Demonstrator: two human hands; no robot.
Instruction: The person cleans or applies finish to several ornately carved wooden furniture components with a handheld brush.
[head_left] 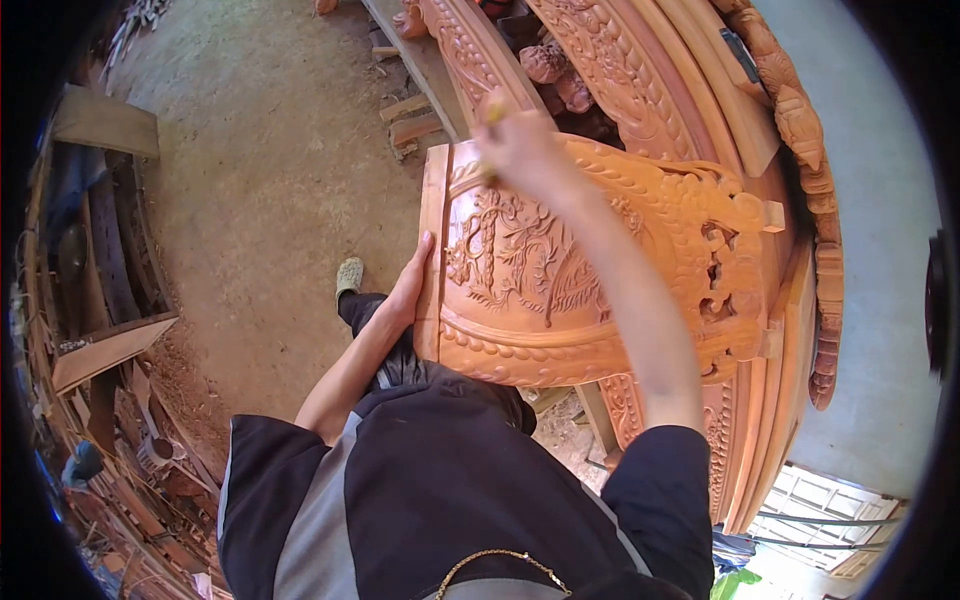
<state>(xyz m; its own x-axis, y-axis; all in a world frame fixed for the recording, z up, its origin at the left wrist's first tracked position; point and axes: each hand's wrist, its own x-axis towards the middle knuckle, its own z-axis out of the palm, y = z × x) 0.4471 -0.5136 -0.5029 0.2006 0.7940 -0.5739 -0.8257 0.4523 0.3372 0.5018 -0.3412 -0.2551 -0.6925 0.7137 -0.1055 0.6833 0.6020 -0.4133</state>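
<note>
A carved wooden panel [540, 290], orange-brown with raised figures and a beaded border, lies in front of my body. My left hand [408, 285] grips its plain left edge, the thumb along the side and the other fingers mostly hidden. Over the upper left part of the panel is my right hand [520, 150], smeared by motion. Its fingers are closed round a small yellowish piece [492, 118] whose kind is too blurred to tell. My right forearm crosses above the carving and covers part of it.
More carved wooden parts [640, 80] are stacked behind and to the right of the panel. A turned, carved post [828, 250] stands along the pale wall. Wood offcuts [415, 128] lie on the floor [260, 200]. A cluttered rack of boards [110, 250] is at left.
</note>
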